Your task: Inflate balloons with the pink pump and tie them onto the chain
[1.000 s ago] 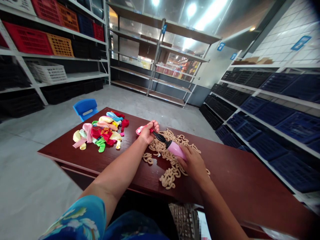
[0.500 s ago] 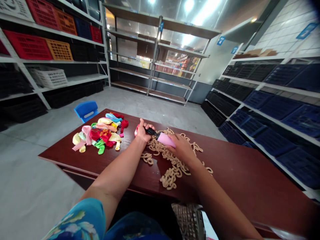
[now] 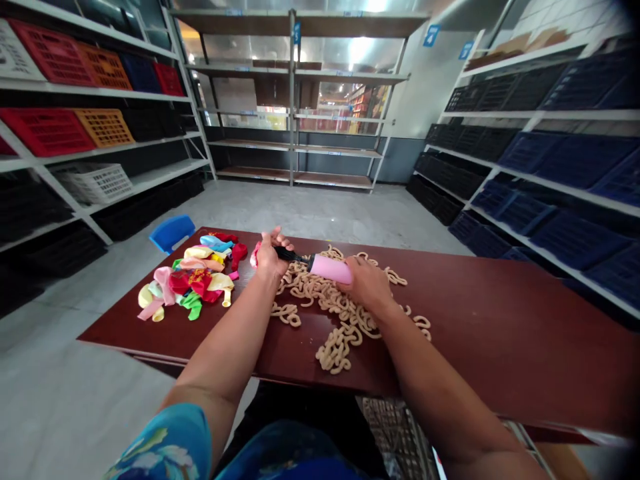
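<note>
Left hand: its fingers are curled about the black end of the pump (image 3: pixel 331 268), palm partly turned up; this hand (image 3: pixel 273 257) is over the surface, between the balloons and the curls.
Right hand: grasping the pink end of the pump; this hand (image 3: pixel 369 283) is over the curls.
Pump: level with both hands, its pink barrel and black narrow part lying between them, above the curls.
Red piece: a small red and pink scrap (image 3: pixel 255 255) shows at the outer side of the left hand; its hold is hidden.
Balloons: a limp, many-coloured heap (image 3: pixel 194 277) on the left of the surface (image 3: pixel 500 313).
Curls: beige, scattered (image 3: pixel 334 350) mid-surface, some near the front edge.
Chair: blue (image 3: pixel 173 233), beyond the surface's far left corner.
</note>
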A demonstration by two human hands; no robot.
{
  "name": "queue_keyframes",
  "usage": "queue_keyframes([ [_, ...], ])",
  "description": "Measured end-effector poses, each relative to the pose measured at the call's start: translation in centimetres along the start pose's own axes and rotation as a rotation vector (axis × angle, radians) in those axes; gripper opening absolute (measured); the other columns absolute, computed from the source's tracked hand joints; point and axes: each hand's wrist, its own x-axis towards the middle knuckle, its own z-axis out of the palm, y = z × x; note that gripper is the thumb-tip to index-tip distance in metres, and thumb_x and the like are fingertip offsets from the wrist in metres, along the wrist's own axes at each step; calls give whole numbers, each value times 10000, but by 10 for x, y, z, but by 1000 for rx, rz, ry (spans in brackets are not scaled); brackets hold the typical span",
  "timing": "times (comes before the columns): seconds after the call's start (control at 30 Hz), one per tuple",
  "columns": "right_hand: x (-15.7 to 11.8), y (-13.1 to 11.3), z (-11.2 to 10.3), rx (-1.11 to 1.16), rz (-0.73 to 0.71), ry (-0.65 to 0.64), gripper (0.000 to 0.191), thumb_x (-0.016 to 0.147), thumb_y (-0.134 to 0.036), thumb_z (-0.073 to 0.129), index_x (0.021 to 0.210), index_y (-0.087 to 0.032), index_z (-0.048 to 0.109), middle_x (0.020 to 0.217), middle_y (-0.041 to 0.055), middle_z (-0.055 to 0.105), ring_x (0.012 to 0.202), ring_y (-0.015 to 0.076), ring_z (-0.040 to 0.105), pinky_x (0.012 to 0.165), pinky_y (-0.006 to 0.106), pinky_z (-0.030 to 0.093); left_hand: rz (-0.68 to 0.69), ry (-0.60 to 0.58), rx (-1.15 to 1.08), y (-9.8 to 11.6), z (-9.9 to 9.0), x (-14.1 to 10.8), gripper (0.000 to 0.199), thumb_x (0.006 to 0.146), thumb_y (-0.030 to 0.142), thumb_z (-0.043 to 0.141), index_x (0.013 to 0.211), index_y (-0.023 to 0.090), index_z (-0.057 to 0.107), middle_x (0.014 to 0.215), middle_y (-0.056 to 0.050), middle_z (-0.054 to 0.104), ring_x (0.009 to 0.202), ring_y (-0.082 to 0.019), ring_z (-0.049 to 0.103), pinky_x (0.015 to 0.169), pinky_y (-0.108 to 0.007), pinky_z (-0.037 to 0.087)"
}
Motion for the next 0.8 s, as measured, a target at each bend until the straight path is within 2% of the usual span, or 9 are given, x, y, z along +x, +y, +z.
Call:
queue_keyframes([
  [0.1,-1,15,-1,7,51,9,366,700,-389,615,1000,-218,494,996,72,591,895,221,529,684,288,366,48,25,76,18,13,11,115,863,158,385,768,167,449,623,14,519,416,-52,390,409,-180,304],
  [0.23,2,30,-2,51,126,-31,394,687,-420,616,1010,-231,494,1005,62,592,879,223,533,649,281,362,97,35,138,51,30,29,124,806,73,359,751,169,417,618,19,502,406,-47,380,387,-164,277],
  [0.33,3,31,-2,63,145,-57,429,680,-452,619,1018,-228,481,990,60,599,860,221,545,648,283,366,127,14,147,61,33,36,128,786,63,362,761,166,433,608,25,481,394,-40,364,381,-153,264],
  [0.43,2,24,-2,30,133,-36,432,703,-465,600,1031,-216,471,988,76,602,872,230,551,663,292,376,112,8,140,47,25,32,150,768,45,361,775,160,458,602,25,475,384,-34,339,379,-148,256],
  [0.53,0,15,-1,-12,101,-24,426,726,-477,581,1032,-201,471,997,101,601,902,240,550,693,300,384,48,46,115,17,14,23,176,747,26,344,769,161,454,609,14,486,398,-40,351,389,-149,260],
  [0.67,0,2,3,-7,52,-48,444,720,-461,601,1054,-204,461,1042,108,591,954,243,535,723,303,386,-31,42,99,-15,9,12,149,729,43,337,655,172,348,625,0,501,397,-49,334,400,-166,271],
  [0.73,1,-2,4,16,46,-42,380,750,-399,574,1057,-204,466,1040,103,596,949,235,536,720,299,381,-37,27,97,-21,10,10,152,712,49,344,635,177,316,585,12,461,395,-55,331,403,-176,270],
  [0.8,2,-5,4,42,46,-33,326,766,-351,546,1049,-203,481,1027,99,602,938,226,538,714,292,371,-34,10,81,-17,10,10,158,695,43,348,631,181,304,522,38,368,386,-62,320,404,-182,264],
])
